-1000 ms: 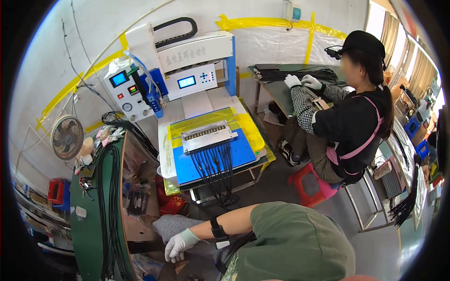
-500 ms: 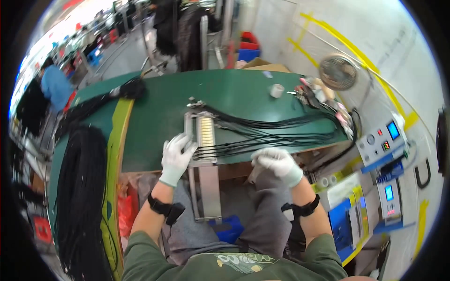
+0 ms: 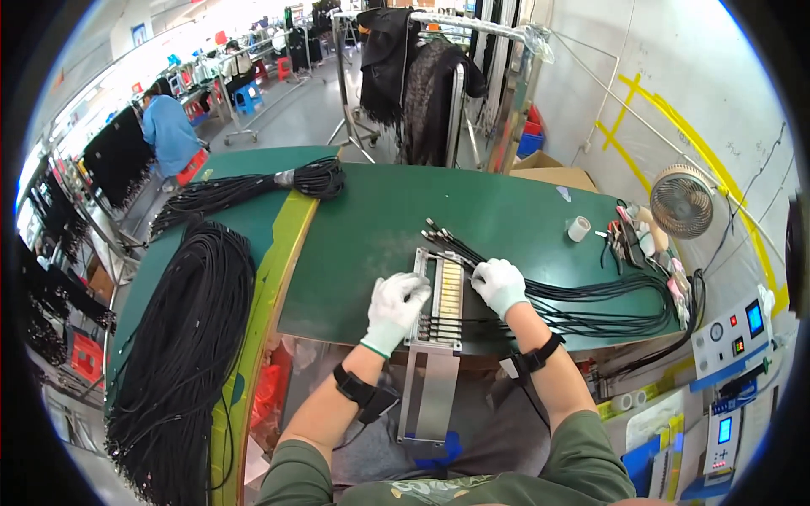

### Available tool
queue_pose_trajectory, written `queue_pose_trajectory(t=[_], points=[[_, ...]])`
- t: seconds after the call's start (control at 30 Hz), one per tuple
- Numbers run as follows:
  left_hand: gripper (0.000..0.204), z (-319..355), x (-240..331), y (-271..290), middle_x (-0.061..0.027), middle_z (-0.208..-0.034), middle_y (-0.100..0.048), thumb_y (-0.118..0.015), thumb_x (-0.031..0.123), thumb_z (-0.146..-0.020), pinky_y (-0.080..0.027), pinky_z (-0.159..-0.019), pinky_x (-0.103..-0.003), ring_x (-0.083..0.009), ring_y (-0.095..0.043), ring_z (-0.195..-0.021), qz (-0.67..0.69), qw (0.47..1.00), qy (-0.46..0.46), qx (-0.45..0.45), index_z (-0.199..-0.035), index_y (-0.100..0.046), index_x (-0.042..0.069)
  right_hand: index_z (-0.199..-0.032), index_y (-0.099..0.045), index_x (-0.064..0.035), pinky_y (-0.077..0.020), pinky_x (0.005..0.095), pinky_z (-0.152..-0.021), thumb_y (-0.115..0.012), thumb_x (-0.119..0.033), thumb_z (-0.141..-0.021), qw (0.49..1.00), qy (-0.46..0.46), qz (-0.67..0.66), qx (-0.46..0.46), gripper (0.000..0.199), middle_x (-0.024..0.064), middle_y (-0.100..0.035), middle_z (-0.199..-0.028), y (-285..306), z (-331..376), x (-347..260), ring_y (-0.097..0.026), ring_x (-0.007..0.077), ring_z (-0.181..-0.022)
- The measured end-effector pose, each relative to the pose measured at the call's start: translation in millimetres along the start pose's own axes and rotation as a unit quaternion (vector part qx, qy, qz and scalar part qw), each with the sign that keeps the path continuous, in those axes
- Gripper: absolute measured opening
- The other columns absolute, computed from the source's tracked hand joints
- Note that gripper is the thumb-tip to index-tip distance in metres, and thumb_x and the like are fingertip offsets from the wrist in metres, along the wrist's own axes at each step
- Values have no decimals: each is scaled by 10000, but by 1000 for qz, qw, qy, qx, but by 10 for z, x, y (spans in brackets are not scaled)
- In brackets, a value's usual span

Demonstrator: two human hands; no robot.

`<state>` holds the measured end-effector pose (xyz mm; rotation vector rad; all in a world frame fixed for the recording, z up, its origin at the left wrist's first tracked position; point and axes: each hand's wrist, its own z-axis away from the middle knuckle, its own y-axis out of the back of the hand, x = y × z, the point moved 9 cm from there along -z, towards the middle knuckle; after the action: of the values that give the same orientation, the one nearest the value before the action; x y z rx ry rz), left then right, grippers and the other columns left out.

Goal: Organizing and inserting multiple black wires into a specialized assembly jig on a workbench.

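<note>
Long silver metal fixture with yellow slots (image 3: 450, 291) lies at near edge of smooth green table (image 3: 363, 228), between white-gloved left hand (image 3: 396, 310) at its left side and white-gloved right hand (image 3: 499, 285) at thin black cables (image 3: 582, 293); whether either grasps anything, cannot tell.

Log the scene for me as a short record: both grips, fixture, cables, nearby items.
Left grip: white-gloved hand, fingers curled at the fixture's left side; hold unclear
Right grip: white-gloved hand, at the cables just right of the fixture; hold unclear
Fixture: metal frame with a yellow row; a few cables cross its near end
Cables: black, looped on the green table
Far left: large black cable bundle
Far right: white roll, pliers, fan
</note>
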<state>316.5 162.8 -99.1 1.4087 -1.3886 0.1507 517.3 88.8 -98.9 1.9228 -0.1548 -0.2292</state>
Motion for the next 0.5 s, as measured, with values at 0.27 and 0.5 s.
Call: queue_pose_trajectory(t=[0.27,0.5], points=[[193,86,419,84,-85,-1131,-702,-679,295,-898,-334,-1102,-536,-313,-598,-1166,-87,983,-120,105,-951,-709,111,-901,-684,-104,-496,429,-730,-722,-184,-805,951,142,-273,10,131,101,-662,-804,457,87,-673,-628,317,-821],[180,127,501,18,-82,-1079,-705,-715,259,-831,-374,-1060,-535,-314,-622,-1071,-41,981,-186,45,-836,-639,96,-926,-690,-86,-499,424,-719,-749,-176,-797,930,122,-347,-16,168,113,-671,-817,375,270,-701,-632,318,-797]])
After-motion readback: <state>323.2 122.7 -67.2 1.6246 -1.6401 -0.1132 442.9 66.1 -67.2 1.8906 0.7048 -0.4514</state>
